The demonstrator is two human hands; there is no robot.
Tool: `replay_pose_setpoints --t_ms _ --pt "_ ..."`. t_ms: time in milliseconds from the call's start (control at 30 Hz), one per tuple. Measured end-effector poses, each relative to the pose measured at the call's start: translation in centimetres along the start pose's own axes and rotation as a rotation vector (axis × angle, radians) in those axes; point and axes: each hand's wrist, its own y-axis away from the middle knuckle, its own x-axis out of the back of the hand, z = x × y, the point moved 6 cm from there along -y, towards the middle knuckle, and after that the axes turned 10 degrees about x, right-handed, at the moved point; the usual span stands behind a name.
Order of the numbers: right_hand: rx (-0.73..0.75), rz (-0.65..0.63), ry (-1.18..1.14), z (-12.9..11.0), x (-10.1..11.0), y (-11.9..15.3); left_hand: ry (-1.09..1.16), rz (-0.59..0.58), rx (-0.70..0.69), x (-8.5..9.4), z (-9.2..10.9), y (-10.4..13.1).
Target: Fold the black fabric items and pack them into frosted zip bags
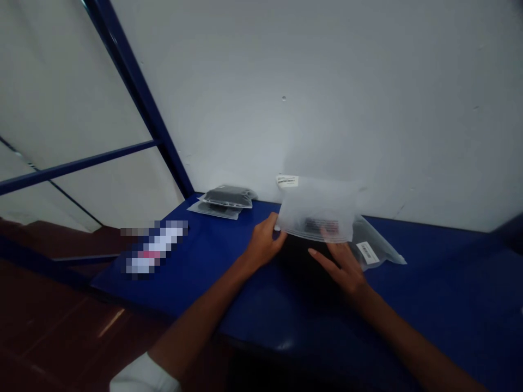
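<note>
Several blue frame bars (134, 92) are crossing at the far left, beside the blue worktop (441, 272). Near the worktop's left end, a pixelated patch (153, 247) is covering something pale with a touch of red, too obscured to identify. Farther back, a small stack of bagged dark items (224, 200) is lying near the white wall (368, 109). Next comes the left hand (263, 242), which is closing thumb and fingers on the near left corner of a frosted bag (318, 201). This bag is tilting up in front of the wall, with a white label (288, 181) showing at its upper left corner. Just below its near edge, a black item (302, 256) is sitting between the hands. The right hand (347, 269) is holding its thumb and fingers apart, open, its fingertips showing faintly through the frosted plastic; whether they are reaching inside or underneath, I cannot tell. Rightmost, another clear bag (384, 251) with a barcode label (368, 253) is resting on the worktop.
</note>
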Motion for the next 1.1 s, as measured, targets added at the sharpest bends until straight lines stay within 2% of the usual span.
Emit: replay_pose_setpoints --t_ms 133,367,433,633,800,967,1100 --pt "-0.056 0.052 -0.002 0.7 0.4 0.5 0.005 -0.061 0.021 -0.3 0.4 0.1" --pt "-0.108 0.113 0.082 1.3 1.4 0.8 0.081 -0.356 0.121 -1.6 1.1 0.6" --pt "-0.144 0.107 0.108 1.6 1.4 0.8 0.095 -0.399 0.121 -1.7 1.5 0.8" --pt "-0.129 0.038 0.155 2.1 0.7 0.6 -0.006 -0.318 0.175 -1.3 1.8 1.1" --pt "-0.149 0.000 0.277 2.5 0.2 1.0 -0.153 -0.307 0.178 -1.5 2.6 1.8" --pt "-0.177 -0.028 0.374 2.7 -0.5 1.6 -0.254 -0.275 -0.009 -2.6 4.5 3.5" --pt "-0.346 -0.043 0.335 3.6 -1.5 2.8 -0.248 -0.169 -0.236 -3.6 6.2 5.2"
